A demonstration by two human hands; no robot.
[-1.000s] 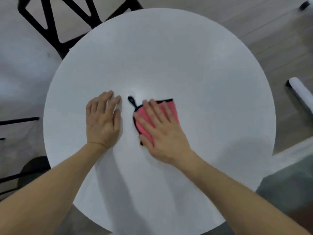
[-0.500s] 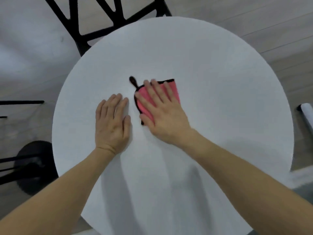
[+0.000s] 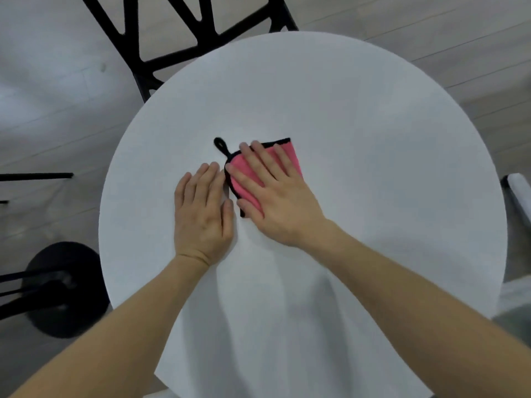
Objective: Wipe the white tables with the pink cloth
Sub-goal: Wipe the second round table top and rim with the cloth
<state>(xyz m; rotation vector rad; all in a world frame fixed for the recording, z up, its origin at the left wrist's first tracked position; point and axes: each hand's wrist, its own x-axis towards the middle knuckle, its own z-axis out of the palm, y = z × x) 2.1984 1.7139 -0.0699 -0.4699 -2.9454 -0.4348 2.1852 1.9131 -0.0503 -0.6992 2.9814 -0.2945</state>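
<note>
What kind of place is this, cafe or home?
Likely a cafe or break area, not certain: round white table, black cut-out chair behind it, a black pedestal base at left, pale plank floor.

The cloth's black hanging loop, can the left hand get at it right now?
Probably yes: the left hand lies flat beside the pink cloth, only bare white table between its fingertips and the loop.

Pink cloth [image 3: 244,193] mostly under right hand [image 3: 275,202].
</note>
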